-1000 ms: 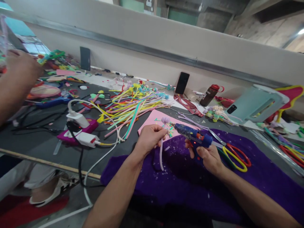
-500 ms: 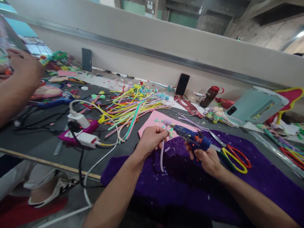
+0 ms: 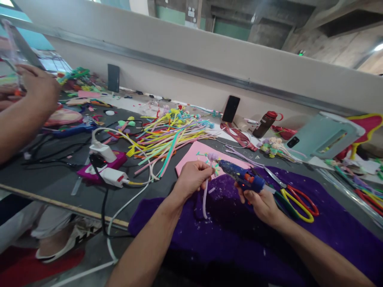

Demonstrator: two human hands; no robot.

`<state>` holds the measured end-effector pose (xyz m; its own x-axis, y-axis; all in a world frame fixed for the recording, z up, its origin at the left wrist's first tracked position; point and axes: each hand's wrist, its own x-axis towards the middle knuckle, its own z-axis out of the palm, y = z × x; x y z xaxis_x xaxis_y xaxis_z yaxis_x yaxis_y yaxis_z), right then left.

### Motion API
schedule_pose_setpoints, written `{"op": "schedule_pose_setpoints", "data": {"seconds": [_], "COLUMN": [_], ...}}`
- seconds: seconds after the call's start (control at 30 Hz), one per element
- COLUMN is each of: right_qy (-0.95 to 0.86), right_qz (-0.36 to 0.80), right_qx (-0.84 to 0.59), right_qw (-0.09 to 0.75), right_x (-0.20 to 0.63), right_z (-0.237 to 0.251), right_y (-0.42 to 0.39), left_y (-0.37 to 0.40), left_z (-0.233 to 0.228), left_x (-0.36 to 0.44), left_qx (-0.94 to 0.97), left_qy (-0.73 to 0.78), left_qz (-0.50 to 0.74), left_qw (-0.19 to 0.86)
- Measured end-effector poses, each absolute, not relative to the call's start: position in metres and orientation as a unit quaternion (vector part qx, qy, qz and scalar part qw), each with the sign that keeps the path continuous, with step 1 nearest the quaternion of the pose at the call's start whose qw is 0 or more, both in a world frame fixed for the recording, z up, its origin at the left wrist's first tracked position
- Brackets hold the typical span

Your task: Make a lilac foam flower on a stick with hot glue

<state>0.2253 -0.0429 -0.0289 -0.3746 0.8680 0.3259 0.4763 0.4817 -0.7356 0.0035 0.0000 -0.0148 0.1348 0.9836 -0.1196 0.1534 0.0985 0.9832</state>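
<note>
My left hand pinches a pale pink pipe-cleaner stem with a fuzzy lilac tip; the stem hangs down over a purple cloth. My right hand grips a blue glue gun, its nozzle pointing left at the stem's tip. A pink sheet lies just behind both hands.
Red and yellow scissors lie right of the gun. A heap of coloured pipe cleaners, plugs on a power strip, two phones, a bottle and a pale green box crowd the table. Another person's hand works at far left.
Both hands hold their positions with the stem and the glue gun. The view has tilted slightly. The other person's hand at the left has shifted a little.
</note>
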Motion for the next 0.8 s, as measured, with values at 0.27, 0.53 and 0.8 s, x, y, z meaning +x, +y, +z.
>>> {"op": "schedule_pose_setpoints", "data": {"seconds": [0.27,0.53,0.8], "right_qy": [-0.788,-0.79,-0.797], "right_qz": [0.243,0.233,0.223], "right_qx": [-0.442,-0.448,-0.447], "right_qw": [0.353,0.348,0.338], "right_x": [0.2236,0.2241,0.222], "right_z": [-0.029,-0.0305,-0.0296], "right_y": [-0.0412,-0.0393,-0.0393], "left_y": [-0.0019,-0.0018,-0.0023], "left_z": [-0.0128,-0.0126,-0.0106], "left_x": [0.0034,0.0037,0.003], "left_qx": [0.541,0.543,0.545], "left_qy": [0.522,0.522,0.523], "left_qz": [0.395,0.397,0.395], "left_qw": [0.528,0.524,0.522]}}
